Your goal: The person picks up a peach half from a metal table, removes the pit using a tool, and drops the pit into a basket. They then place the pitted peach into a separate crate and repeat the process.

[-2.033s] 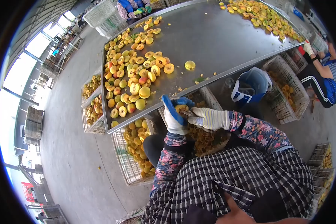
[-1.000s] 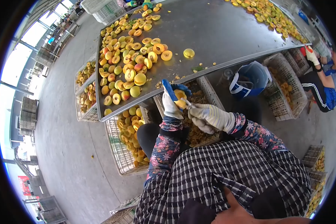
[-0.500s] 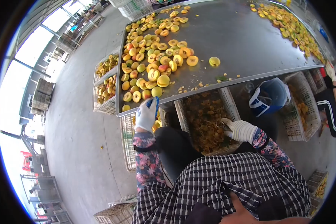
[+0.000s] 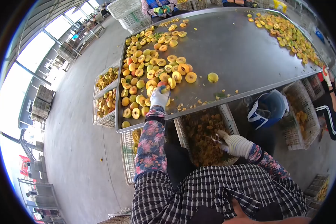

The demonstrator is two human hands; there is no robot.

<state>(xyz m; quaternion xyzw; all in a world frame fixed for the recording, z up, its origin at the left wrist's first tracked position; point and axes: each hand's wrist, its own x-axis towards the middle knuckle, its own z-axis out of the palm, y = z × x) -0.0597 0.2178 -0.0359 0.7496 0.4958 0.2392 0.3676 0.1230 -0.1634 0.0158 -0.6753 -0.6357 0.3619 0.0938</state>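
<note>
My left hand (image 4: 160, 97), in a white glove with blue fingertips, reaches onto the pile of halved yellow-orange fruit (image 4: 142, 80) at the left of the metal table (image 4: 220, 44). Its fingers are curled on a fruit in the pile. Low in front of me, my right hand (image 4: 233, 143), in a white knitted glove, is closed round a small metal tool (image 4: 217, 138). That hand is over a crate (image 4: 230, 118) of brown-orange scraps. A single fruit (image 4: 212, 77) lies apart on the table.
Crates of fruit (image 4: 107, 121) stand left of the table. A blue bucket (image 4: 268, 108) and another crate (image 4: 313, 128) are at the right. More fruit (image 4: 287, 37) lies at the table's far right. Co-workers (image 4: 160, 8) sit at the far edge and right side.
My left hand has moved from the table's near edge forward into the fruit pile, closing on a fruit. My right hand stays over the scrap crate. The view has tilted up slightly.
</note>
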